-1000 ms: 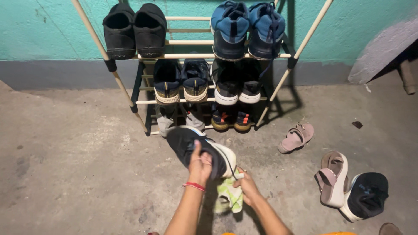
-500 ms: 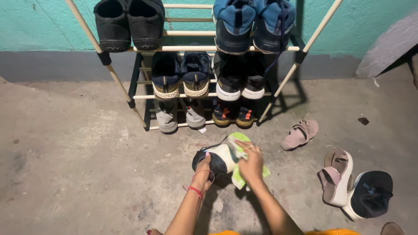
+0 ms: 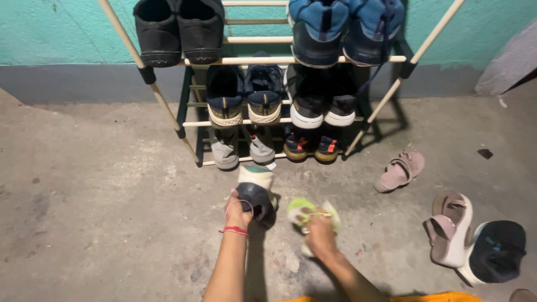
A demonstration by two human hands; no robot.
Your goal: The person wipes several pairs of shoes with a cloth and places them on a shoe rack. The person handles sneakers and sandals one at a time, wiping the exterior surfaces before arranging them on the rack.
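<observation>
My left hand [image 3: 239, 211] is clamped on the black shoe [image 3: 255, 190] held above the floor [image 3: 100, 184] before the shoe rack [image 3: 168, 114], my right hand [image 3: 320, 226] bunches the green cloth [image 3: 305, 208], and a loose hold could drop the shoe.

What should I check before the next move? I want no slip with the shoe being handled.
1. Left hand grips the black shoe firmly: ok.
2. Right hand holds the green cloth: ok.
3. Cloth touching the shoe: not ok, they are apart.
4. Free slot on the shoe rack: cannot tell.
5. Matching shoe within reach: cannot tell; it lies on the floor to the right, beside a sandal.
</observation>
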